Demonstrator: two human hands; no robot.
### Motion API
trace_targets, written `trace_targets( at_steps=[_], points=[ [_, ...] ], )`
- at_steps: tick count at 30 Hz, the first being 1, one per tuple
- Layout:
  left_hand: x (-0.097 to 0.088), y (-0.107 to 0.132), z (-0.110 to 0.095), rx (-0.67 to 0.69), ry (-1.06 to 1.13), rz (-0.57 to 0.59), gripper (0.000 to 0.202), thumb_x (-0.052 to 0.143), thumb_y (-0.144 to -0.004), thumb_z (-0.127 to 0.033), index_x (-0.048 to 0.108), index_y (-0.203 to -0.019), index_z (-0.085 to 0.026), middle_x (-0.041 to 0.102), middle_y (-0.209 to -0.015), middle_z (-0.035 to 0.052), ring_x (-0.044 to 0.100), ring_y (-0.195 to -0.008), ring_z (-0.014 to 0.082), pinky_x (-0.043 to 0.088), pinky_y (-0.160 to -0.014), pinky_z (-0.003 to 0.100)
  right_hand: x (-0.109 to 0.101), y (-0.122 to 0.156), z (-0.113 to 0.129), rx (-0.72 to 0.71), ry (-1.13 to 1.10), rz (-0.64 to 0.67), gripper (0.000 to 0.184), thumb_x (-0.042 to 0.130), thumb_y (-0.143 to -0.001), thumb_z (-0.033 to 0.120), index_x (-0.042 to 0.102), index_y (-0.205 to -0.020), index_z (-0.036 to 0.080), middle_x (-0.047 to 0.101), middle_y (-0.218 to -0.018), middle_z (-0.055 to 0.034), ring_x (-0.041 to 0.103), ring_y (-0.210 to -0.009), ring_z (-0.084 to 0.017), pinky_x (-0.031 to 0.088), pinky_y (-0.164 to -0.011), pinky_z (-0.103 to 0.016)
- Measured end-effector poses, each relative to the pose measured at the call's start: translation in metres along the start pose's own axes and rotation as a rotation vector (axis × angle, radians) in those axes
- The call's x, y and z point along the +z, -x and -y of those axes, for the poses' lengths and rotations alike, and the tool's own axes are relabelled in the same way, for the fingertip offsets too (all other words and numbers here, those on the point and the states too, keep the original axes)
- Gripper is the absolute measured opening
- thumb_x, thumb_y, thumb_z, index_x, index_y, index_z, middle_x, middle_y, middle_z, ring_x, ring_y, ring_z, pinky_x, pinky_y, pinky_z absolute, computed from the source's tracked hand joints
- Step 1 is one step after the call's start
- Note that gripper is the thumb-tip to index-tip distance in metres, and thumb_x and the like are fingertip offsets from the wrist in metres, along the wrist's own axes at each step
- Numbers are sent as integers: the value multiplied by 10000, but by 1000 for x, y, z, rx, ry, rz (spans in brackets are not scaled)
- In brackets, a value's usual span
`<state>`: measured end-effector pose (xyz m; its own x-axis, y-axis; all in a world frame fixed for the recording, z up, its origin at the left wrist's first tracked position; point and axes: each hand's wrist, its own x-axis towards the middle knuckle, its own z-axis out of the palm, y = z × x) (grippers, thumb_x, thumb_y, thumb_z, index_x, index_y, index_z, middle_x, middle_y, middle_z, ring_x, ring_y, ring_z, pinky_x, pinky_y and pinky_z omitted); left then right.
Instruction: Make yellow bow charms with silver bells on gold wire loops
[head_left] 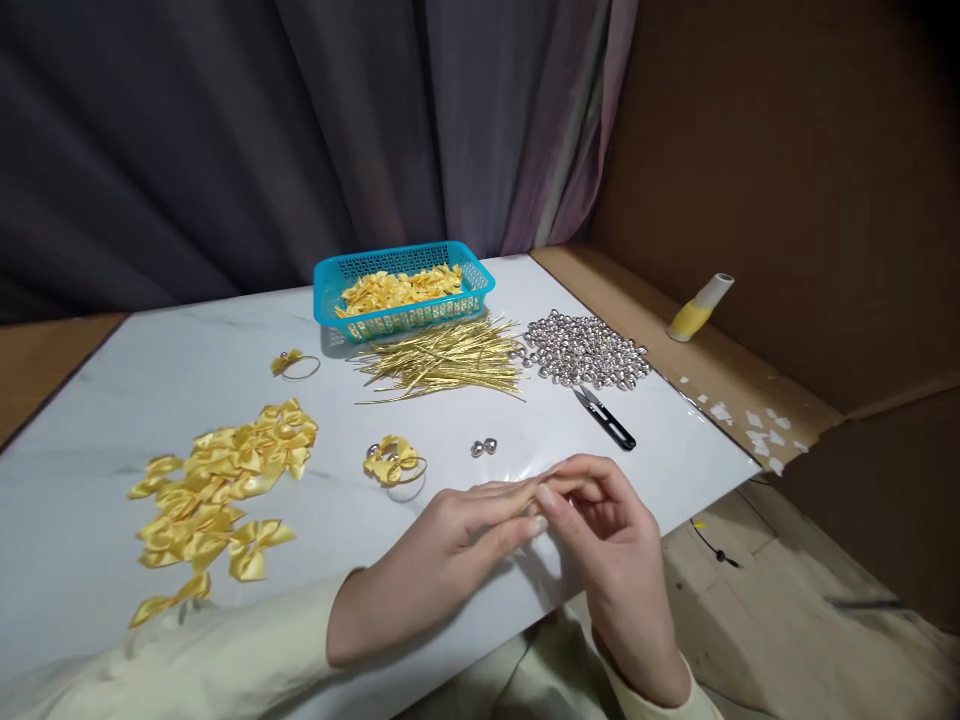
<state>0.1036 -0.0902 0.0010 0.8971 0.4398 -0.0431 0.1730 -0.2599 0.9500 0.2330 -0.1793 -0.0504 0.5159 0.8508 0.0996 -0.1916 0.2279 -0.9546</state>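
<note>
Over the front edge of the table, my left hand point(469, 530) and my right hand point(607, 540) meet at the fingertips. Both are closed in a pinch, and whatever lies between them is hidden by the fingers. Just beyond them sit two shiny silver beads point(484, 447). To their left is a yellow ribbon bow with silver beads and a looped gold tie point(394, 462). A similar bow piece with a loop point(294, 364) lies farther back. Loose yellow satin bows point(225, 470) spread over the table's left side.
A blue plastic basket point(405, 322) of yellow bows stands at the back. Before it lies a heap of gold twist ties point(442, 360), with a pile of silver beads point(585, 350) to the right. Black thread snips point(606, 418) lie near the right edge; a yellow-and-white cone point(699, 308) stands beyond.
</note>
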Motion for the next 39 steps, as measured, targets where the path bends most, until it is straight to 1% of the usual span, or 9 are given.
trace_targets(
  at_steps=[6, 9, 13, 15, 24, 27, 31, 35, 39],
  points=[
    [-3, 16, 2, -238, 203, -195, 399, 666, -838, -351, 647, -1219, -235, 667, -1242, 27, 569, -1172, 212, 382, -1072, 366, 17, 5, 0, -59, -50, -70, 165, 727, -819, 226, 620, -940, 260, 688, -800, 34, 656, -748, -109, 519, -714, -214],
    [-1, 17, 5, -203, 349, -125, 561, 762, -737, -276, 574, -1263, -233, 593, -1338, 44, 516, -1239, 215, 388, -1061, 358, 23, 4, 0, -21, -100, -78, 240, 747, -800, 233, 594, -983, 255, 700, -777, 33, 660, -720, -116, 527, -700, -228],
    [2, 15, 0, -207, 315, -57, 145, 633, -853, -299, 621, -922, -172, 685, -841, 6, 632, -814, 143, 493, -793, 264, 27, -2, 5, 79, -193, -35, 316, 767, -776, 248, 577, -1029, 250, 689, -769, 36, 627, -671, -106, 508, -631, -214],
    [2, 15, -2, -272, 264, -45, 214, 567, -891, -319, 586, -751, -158, 601, -639, -33, 566, -607, 103, 464, -642, 223, 28, -7, 8, 143, -309, 21, 331, 769, -769, 248, 573, -1036, 247, 676, -740, 41, 610, -636, -99, 497, -603, -212],
    [-15, 32, -5, -421, 181, 5, 225, 573, -872, -348, 634, -784, -150, 619, -576, -45, 435, -398, 51, 353, -443, 175, 25, -18, 5, 226, -502, 85, 363, 776, -744, 199, 568, -1039, 240, 673, -735, 55, 601, -666, -70, 464, -636, -170],
    [-23, 35, -8, -404, 126, -17, 190, 582, -874, -346, 656, -880, -172, 667, -646, -34, 569, -524, 85, 448, -555, 195, 27, -15, 4, 178, -444, 76, 365, 773, -749, 204, 556, -1039, 244, 675, -728, 61, 608, -673, -82, 473, -667, -197],
    [-28, 28, -13, -217, 69, -95, 299, 670, -820, -320, 602, -1100, -242, 680, -1093, 10, 606, -1065, 161, 472, -887, 266, 32, -9, 3, 101, -313, 95, 375, 743, -786, 238, 523, -1089, 254, 682, -743, 54, 632, -681, -123, 495, -726, -278],
    [-28, 19, -17, -280, 275, -35, 270, 590, -888, -329, 563, -1124, -200, 654, -717, -42, 627, -669, 112, 496, -661, 237, 35, -6, 0, 27, -175, 71, 390, 727, -807, 258, 501, -1125, 250, 694, -764, 35, 637, -756, -157, 480, -792, -329],
    [-28, 15, -19, -320, 275, -85, 170, 624, -871, -311, 621, -855, -142, 619, -593, -62, 518, -489, 52, 419, -537, 178, 34, -8, -6, -47, -141, 13, 387, 717, -815, 250, 493, -1130, 253, 702, -776, 29, 642, -774, -169, 473, -793, -340]
  ],
)
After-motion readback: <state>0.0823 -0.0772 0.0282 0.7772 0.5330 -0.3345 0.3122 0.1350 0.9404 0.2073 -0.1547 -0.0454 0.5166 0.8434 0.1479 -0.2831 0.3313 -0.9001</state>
